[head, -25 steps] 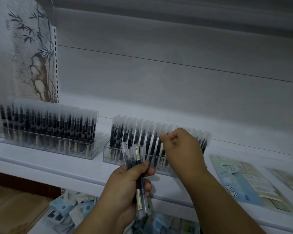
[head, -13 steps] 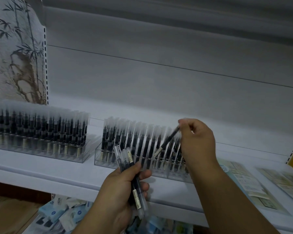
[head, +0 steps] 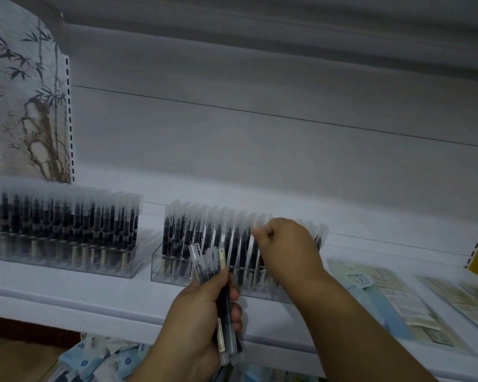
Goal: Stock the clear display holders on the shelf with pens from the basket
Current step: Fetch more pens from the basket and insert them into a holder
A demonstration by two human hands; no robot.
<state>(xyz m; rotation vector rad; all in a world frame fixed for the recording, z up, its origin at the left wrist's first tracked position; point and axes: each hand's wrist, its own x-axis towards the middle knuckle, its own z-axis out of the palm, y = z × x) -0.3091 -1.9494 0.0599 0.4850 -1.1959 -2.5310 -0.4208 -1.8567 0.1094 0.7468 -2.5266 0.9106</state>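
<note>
A bundle of pens [head: 223, 304] stood upright in my left hand [head: 199, 323], fingers wrapped tight round the barrels, just in front of the shelf [head: 66, 296] edge. My right hand [head: 284, 244] reached over the nearer clear holder [head: 171, 274], knuckles up, fingertips pinched together at the pen caps; whether a pen sat in that pinch, I couldn't tell. A second full holder [head: 66, 260] stood to the left.

A bamboo ink painting [head: 25, 100] stands at the left; flat printed packets [head: 392, 301] lie on the right; blue-and-white packs [head: 100, 359] sit below.
</note>
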